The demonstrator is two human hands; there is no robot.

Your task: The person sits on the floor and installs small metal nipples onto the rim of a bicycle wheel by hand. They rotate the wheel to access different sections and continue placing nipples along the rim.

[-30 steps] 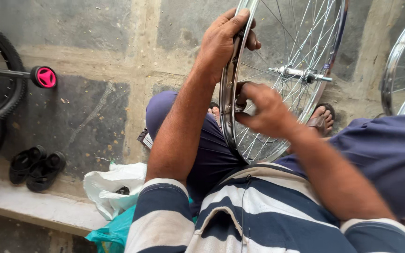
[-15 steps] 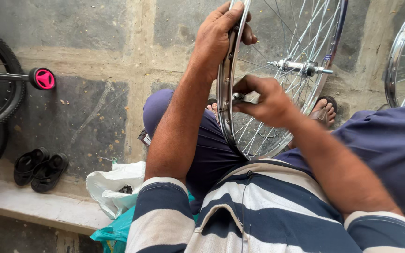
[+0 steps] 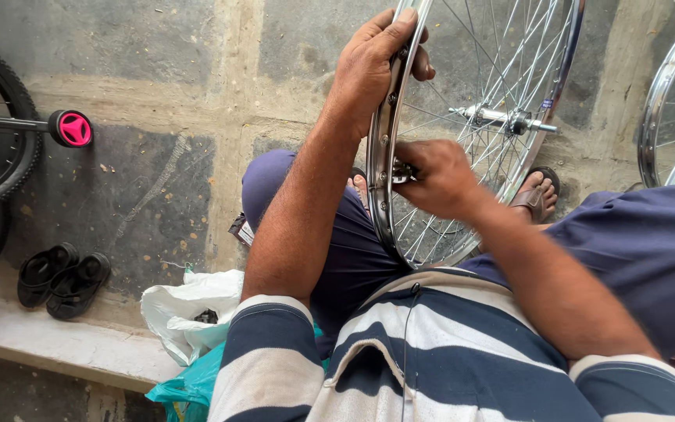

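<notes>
The bare spoked wheel rim [image 3: 462, 133] is standing upright between the seated person's knees, its axle [image 3: 501, 119] pointing sideways. It is sitting slightly lower in view than a second ago, with the grip unchanged, so work at the same spot appears ongoing. The left hand [image 3: 373, 62] is gripping the top of the rim, fingers curled shut around it. The right hand [image 3: 435, 178] is pinching closed on a small dark tool [image 3: 400, 169] at the rim's inner edge. A pink pedal [image 3: 70, 128] is showing at the left.
</notes>
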